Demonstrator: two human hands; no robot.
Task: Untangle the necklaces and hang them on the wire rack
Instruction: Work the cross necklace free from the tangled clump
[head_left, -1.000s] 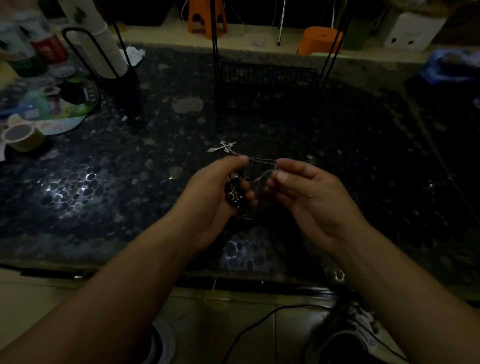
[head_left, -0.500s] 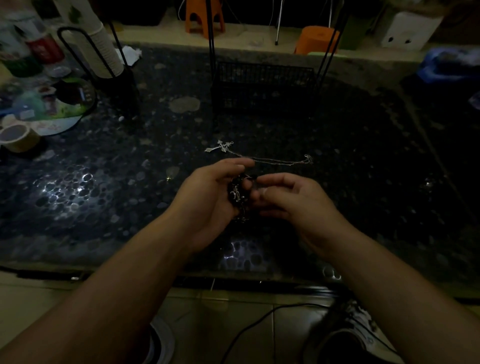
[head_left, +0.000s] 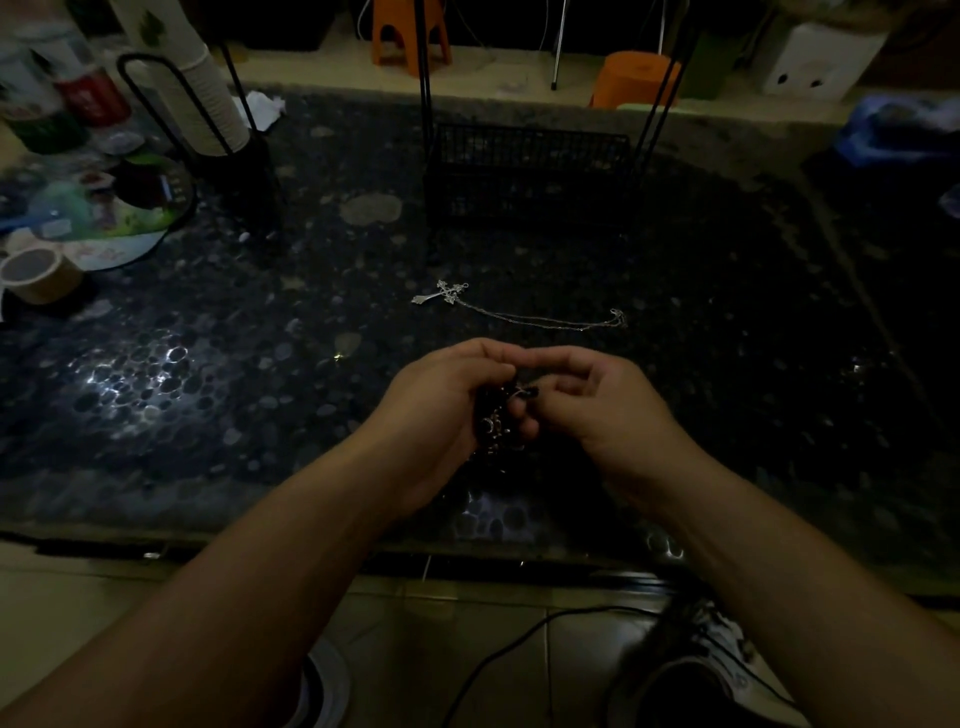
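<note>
Necklaces, dark beaded, bunched in a tangled clump (head_left: 493, 423): we hold these above the near edge of the glossy black pebble-patterned table (head_left: 218, 374). Our left hand (head_left: 441, 410) curls its fingers round the clump; our right hand (head_left: 597, 405) pinches a strand at its top between thumb and forefinger. Thin silver chain with ornate cross pendant (head_left: 444, 294): lies flat on the table just beyond our hands. Black wire rack with mesh basket (head_left: 524, 166): stands upright farther back.
</note>
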